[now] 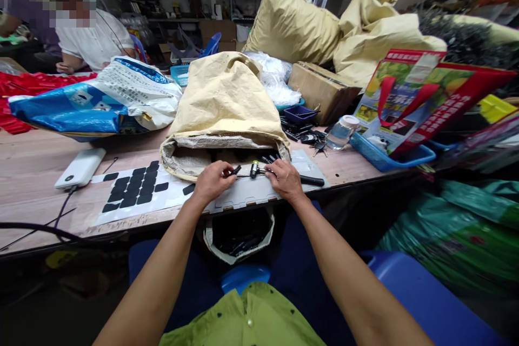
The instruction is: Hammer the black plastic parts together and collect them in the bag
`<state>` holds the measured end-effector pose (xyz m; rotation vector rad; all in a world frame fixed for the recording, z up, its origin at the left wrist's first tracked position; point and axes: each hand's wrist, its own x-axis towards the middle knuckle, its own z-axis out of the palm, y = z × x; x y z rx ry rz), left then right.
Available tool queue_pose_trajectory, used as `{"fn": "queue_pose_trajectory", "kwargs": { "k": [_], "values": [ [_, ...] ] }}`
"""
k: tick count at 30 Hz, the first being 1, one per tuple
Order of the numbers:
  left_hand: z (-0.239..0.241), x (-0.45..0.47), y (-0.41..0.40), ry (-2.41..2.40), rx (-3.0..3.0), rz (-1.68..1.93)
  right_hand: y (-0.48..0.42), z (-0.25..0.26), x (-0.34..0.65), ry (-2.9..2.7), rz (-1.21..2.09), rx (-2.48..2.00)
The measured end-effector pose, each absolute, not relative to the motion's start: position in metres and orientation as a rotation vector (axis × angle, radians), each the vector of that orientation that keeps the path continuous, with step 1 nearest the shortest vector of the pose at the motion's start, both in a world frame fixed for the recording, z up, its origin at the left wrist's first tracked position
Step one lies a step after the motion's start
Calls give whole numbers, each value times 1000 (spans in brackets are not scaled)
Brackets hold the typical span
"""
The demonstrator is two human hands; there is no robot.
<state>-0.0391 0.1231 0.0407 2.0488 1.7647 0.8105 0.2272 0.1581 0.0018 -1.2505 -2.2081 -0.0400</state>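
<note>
Slim black tool (312, 180) lies near the front edge of the worktop (28, 173), about in the middle of its length. The dark handle sticks out toward the right from under the right hand (285, 179). The fingers of this hand are bent and closed over the tool, so the grip itself is mostly hidden. The left hand (211, 181) is just beside it, with the fingers curled, and thumb and forefinger pinch a small black piece (236, 170). Between the two hands sits a short cylinder part (254, 168) with a light band; I cannot tell if it belongs to the tool.

Both hands rest on a grey sheet (251, 197) that reaches the front edge. Directly behind them a tan paper sack (225, 108) lies with its open mouth toward the person. Left of the hands is a white sheet with black square pads (133, 189), and further left a white power bank (80, 167). Toward the right edge stand a clear jar (341, 132) and a blue tray (385, 158) holding a red printed bag (421, 97). Under the front edge hangs an open bag (239, 235) with dark parts inside. At the far left corner sits another person in a white shirt (91, 38) — their hands are well apart from this work.
</note>
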Motion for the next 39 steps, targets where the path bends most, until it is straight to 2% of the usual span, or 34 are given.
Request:
{"fn": "queue_pose_trajectory", "kwargs": {
  "k": [3,8,20,30,39],
  "values": [
    [28,-24,116,1702,2162,731,158,1,228,-2205,-46,-1253],
    [16,-29,113,1593,2148,849,160,-1,228,-2206,-53,-1250],
    [9,-14,112,1696,2070,838,151,6,229,-2108,-205,-1168],
    [12,-18,114,1668,1992,855,130,42,215,-2030,206,-1061],
    [14,-17,113,1688,1993,820,116,48,202,-2221,154,-1132]
  ]
}}
